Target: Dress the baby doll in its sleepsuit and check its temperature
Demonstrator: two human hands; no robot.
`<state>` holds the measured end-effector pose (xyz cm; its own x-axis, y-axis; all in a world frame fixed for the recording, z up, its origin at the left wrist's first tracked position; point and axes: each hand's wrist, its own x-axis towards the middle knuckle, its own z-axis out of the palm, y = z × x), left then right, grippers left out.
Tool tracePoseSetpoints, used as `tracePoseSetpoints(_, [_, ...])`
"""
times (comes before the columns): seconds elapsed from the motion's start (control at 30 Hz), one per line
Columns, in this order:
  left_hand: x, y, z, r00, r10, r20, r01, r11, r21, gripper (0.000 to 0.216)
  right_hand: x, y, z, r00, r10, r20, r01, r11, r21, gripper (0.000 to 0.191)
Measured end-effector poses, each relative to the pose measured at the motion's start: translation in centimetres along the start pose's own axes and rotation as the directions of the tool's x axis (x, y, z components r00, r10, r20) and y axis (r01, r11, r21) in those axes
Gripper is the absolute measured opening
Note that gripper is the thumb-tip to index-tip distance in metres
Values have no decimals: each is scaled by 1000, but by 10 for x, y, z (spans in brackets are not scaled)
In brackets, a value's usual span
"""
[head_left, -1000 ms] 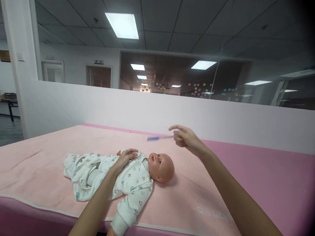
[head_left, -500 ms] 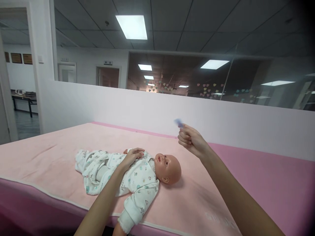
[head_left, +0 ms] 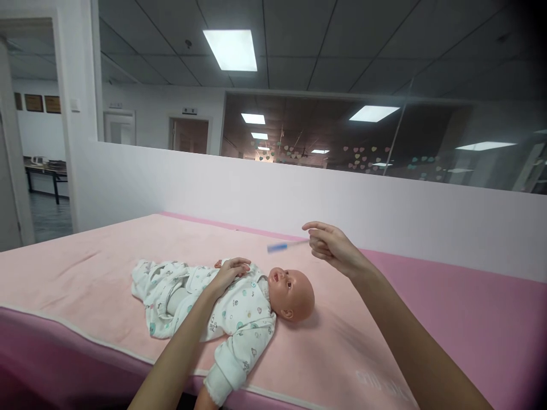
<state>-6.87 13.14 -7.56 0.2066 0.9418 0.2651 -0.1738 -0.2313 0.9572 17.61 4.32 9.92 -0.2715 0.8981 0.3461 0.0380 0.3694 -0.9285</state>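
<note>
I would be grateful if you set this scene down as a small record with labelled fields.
Left hand: open, resting on the doll
Right hand: raised, gripping a thin blue-ended stick
Doll: lying on its back in white patterned clothes
Surface: pink cover under the doll
Behind: low white wall
Unclear: the stick's details, blurred

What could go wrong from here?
The right hand holds the thin blue-ended stick away from its blue end, so it might slip or swing into the doll. The doll's near arm reaches over the edge of the bed and could get bumped.
</note>
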Motion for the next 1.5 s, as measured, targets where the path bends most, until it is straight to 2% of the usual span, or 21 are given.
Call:
tracePoseSetpoints(0.2, [1,-1,0,1000,3,-13,-3,1000,-1,31,-2,6,4,997,75,-8,-75,995,-72,15])
tracePoseSetpoints(0.37, [2,-1,0,1000,0,-23,0,1000,17,30,-5,4,7,995,61,-83,-73,988,-138,15])
tracePoseSetpoints(0.6, [0,1,1,1000,1,-22,0,1000,26,28,-6,-7,-1,992,43,-116,-55,993,-101,17])
tracePoseSetpoints(0.73, [-2,3,1,1000,-14,17,13,998,54,29,-21,-13,0,989,48,-142,-70,985,-155,15])
tracePoseSetpoints(0.87, [-7,11,-2,984,-74,160,54,991,125,23,-55,13,-8,973,128,-194,-166,967,-191,21])
tracePoseSetpoints(1.0, [-12,17,-4,953,-121,279,58,973,225,21,-94,73,-22,900,281,-334,-350,921,-169,24])
tracePoseSetpoints(1.07, [-13,17,-3,947,-129,293,50,964,262,21,-106,104,-25,868,351,-351,-449,856,-255,27])
tracePoseSetpoints(1.13, [-13,17,-2,951,-111,289,21,955,297,22,-110,128,-24,864,353,-361,-491,750,-443,25])
tracePoseSetpoints(1.2, [-13,16,0,959,-80,270,-8,951,309,22,-108,143,-20,876,293,-383,-482,574,-662,26])
tracePoseSetpoints(1.27, [-14,16,1,965,-66,254,-17,950,313,22,-103,149,-15,881,232,-412,-471,345,-812,30])
tracePoseSetpoints(1.33, [-15,17,1,967,-67,246,-14,949,314,20,-98,150,-11,879,216,-425,-459,148,-876,33])
tracePoseSetpoints(1.37, [-16,17,1,966,-71,250,-11,950,312,20,-96,151,-9,882,218,-417,-442,80,-893,35])
tracePoseSetpoints(1.5, [-18,20,2,955,-80,284,-4,960,282,15,-97,159,-6,907,210,-366,-356,-81,-931,40])
